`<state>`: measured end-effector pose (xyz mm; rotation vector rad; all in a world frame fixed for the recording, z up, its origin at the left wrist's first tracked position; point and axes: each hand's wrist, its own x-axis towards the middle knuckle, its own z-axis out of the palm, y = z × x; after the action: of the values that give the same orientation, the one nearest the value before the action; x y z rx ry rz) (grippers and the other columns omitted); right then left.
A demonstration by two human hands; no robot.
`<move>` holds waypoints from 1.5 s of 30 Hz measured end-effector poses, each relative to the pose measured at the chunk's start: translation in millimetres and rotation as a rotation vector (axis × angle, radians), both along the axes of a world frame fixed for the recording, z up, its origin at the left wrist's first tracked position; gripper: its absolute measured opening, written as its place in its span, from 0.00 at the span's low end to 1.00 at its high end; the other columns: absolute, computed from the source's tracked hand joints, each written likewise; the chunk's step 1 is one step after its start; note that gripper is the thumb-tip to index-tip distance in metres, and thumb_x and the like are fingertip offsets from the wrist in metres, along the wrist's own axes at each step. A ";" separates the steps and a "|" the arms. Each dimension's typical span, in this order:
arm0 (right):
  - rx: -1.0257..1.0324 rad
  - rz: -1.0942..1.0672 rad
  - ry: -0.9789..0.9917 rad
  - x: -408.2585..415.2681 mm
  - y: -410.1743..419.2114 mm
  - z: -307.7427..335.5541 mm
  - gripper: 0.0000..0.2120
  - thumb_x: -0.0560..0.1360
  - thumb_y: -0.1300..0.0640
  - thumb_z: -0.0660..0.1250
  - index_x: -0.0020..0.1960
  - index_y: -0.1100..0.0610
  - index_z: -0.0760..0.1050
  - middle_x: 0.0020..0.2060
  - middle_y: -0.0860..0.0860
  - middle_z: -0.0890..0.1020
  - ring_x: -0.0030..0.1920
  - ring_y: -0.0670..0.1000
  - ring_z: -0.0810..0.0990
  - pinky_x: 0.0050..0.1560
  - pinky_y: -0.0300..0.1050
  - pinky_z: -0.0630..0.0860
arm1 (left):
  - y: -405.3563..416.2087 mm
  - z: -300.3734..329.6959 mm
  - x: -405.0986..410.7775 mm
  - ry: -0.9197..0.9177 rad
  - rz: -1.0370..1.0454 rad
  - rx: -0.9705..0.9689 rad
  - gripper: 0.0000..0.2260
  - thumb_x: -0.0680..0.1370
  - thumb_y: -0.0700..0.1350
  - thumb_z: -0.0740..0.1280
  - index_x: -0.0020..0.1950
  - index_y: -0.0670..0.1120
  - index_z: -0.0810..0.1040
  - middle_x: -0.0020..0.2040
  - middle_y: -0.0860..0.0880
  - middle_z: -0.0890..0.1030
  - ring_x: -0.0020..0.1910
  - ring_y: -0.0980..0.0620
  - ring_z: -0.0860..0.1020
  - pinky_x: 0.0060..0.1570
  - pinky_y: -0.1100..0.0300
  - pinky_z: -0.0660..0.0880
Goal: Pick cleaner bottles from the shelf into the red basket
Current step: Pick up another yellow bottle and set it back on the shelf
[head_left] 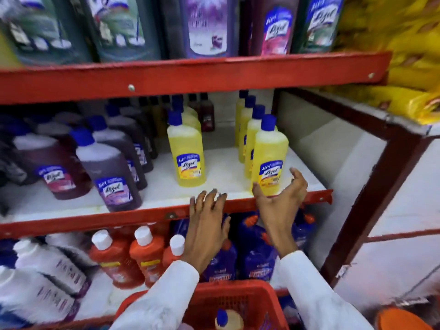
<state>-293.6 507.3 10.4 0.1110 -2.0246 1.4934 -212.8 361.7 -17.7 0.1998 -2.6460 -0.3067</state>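
Yellow cleaner bottles with blue caps stand in two rows on the white middle shelf (221,177). The front bottle of the right row (269,158) is nearest my right hand (281,201), which is open, fingers curled around the bottle's lower part without closing on it. The front bottle of the left row (187,153) stands apart. My left hand (206,225) is open, fingers spread at the shelf's red front edge, holding nothing. The red basket (242,303) is below my arms, with one yellow blue-capped bottle (226,321) lying inside.
Purple cleaner bottles (109,172) fill the shelf's left side. Larger bottles stand on the top shelf (204,27). Orange (142,256) and blue bottles (257,253) sit on the lower shelf. A dark red upright post (371,210) borders the right; yellow bags (404,55) lie beyond.
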 end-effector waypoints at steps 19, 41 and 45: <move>-0.221 0.282 0.058 -25.9 -7.3 53.1 0.39 0.57 0.47 0.76 0.63 0.54 0.63 0.54 0.53 0.77 0.50 0.52 0.79 0.37 0.30 0.75 | -19.8 -0.9 -0.7 -0.110 0.009 -0.079 0.28 0.73 0.53 0.64 0.72 0.56 0.63 0.64 0.52 0.76 0.64 0.47 0.72 0.73 0.47 0.63; -0.506 0.918 -0.152 59.2 20.2 108.3 0.29 0.53 0.53 0.75 0.53 0.59 0.76 0.41 0.56 0.80 0.39 0.53 0.79 0.41 0.52 0.78 | -21.7 0.2 -0.9 -0.097 0.000 0.018 0.27 0.73 0.52 0.65 0.72 0.58 0.66 0.66 0.53 0.76 0.66 0.49 0.72 0.73 0.49 0.63; -0.255 0.266 0.008 72.9 7.6 110.0 0.33 0.51 0.46 0.76 0.54 0.45 0.68 0.43 0.43 0.79 0.43 0.41 0.79 0.34 0.31 0.75 | -19.3 -0.5 -1.3 -0.082 0.005 0.026 0.26 0.72 0.51 0.67 0.71 0.57 0.68 0.64 0.52 0.78 0.64 0.48 0.73 0.71 0.49 0.64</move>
<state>-220.7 514.9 120.4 0.2902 -1.8490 1.9001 -214.1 342.4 -18.3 0.2318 -2.7236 -0.3375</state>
